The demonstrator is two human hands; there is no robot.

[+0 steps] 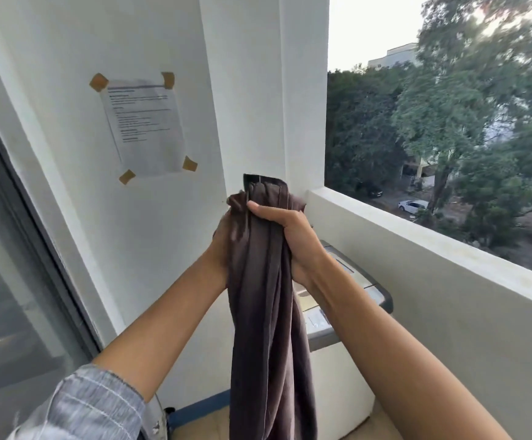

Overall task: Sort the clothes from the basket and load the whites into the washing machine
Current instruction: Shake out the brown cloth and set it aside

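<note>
While both arms are raised, right hand (285, 231) and left hand (223, 246) grip the bunched top of a dark brown garment (267, 328). It hangs in front of the washing machine (337, 360), beside the balcony parapet (432, 249).

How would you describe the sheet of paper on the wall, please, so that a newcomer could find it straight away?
Start from the white wall left of the balcony opening, above the white top-loading washing machine. The white printed paper sheet hangs up and left of the dark brown cloth that both hands hold. It is the only thing stuck to the wall, fixed by a tan tape piece at each corner.
</note>
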